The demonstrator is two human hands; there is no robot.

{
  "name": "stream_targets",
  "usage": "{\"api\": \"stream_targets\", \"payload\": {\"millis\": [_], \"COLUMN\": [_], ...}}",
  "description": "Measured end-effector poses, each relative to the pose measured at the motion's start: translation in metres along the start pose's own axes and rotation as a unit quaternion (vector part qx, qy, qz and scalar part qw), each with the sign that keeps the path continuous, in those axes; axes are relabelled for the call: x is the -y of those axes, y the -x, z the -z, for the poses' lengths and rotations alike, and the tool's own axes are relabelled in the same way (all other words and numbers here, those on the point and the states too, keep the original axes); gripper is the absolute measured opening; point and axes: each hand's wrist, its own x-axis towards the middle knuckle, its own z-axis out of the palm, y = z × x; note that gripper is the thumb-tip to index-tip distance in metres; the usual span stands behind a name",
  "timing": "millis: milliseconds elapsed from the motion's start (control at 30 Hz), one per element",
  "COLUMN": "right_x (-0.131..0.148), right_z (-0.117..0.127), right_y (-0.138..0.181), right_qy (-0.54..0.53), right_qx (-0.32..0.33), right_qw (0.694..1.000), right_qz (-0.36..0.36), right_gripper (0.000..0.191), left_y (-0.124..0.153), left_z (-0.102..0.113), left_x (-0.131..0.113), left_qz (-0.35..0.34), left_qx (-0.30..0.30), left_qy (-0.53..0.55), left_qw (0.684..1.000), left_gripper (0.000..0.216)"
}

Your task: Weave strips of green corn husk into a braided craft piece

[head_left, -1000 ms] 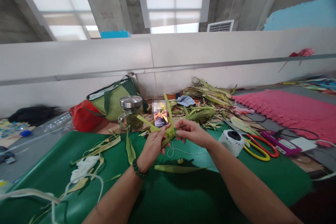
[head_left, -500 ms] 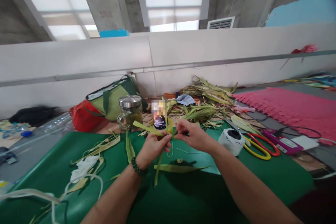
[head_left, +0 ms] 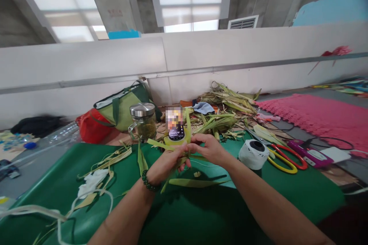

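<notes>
My left hand [head_left: 166, 164] and my right hand [head_left: 207, 148] meet above the green mat [head_left: 186, 214], both pinched on a folded green leaf strip [head_left: 175, 146] that loops up between them. One end of the strip sticks out to the left, another hangs down below my left hand. A thin white thread [head_left: 201, 164] trails from the strip toward a white spool [head_left: 253, 154] on the right. A dark bead bracelet sits on my left wrist.
A phone [head_left: 176, 125] stands behind the strip. A lidded glass jar [head_left: 143, 121], green and red bags [head_left: 115, 113], a leaf pile [head_left: 227, 109], red-and-yellow scissors [head_left: 283, 159], a purple tool [head_left: 306, 153] and a pink mat [head_left: 319, 116] lie around. Loose leaf scraps [head_left: 112, 159] litter the left.
My hands have drawn closer together and bent the leaf strip into a loop; the strip's lower end now hangs below my left hand.
</notes>
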Motion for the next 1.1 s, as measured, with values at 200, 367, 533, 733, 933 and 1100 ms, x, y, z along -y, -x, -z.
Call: {"api": "stream_targets", "payload": {"millis": [200, 367, 533, 733, 933, 1100], "right_x": [-0.002, -0.004, -0.006, -0.007, -0.009, -0.01], "right_z": [-0.005, 0.001, 0.002, -0.004, -0.007, -0.008], "right_y": [-0.002, -0.003, -0.006, -0.004, -0.004, -0.003], "right_qy": [-0.066, -0.115, -0.124, -0.056, -0.083, -0.161], "right_qx": [-0.029, -0.076, -0.043, -0.068, -0.131, 0.011], "right_qw": [0.997, 0.99, 0.991, 0.996, 0.988, 0.982], "right_qz": [0.001, -0.004, -0.013, 0.004, -0.008, -0.096], "right_gripper": [0.025, 0.026, 0.034, 0.033, 0.03, 0.031], "left_y": [0.0, 0.0, -0.001, -0.006, -0.005, -0.006], "left_z": [-0.003, -0.002, -0.001, 0.0, 0.0, 0.004], "left_x": [-0.001, 0.0, 0.0, 0.004, 0.004, 0.002], "left_qz": [-0.033, -0.026, -0.024, -0.018, 0.0, -0.034], "left_qx": [-0.035, -0.027, -0.04, -0.035, -0.056, -0.059], "left_qy": [-0.083, -0.081, -0.059, -0.02, 0.019, 0.023], "left_qw": [0.995, 0.996, 0.997, 0.999, 0.998, 0.997], "left_gripper": [0.033, 0.029, 0.036, 0.033, 0.034, 0.034]}}
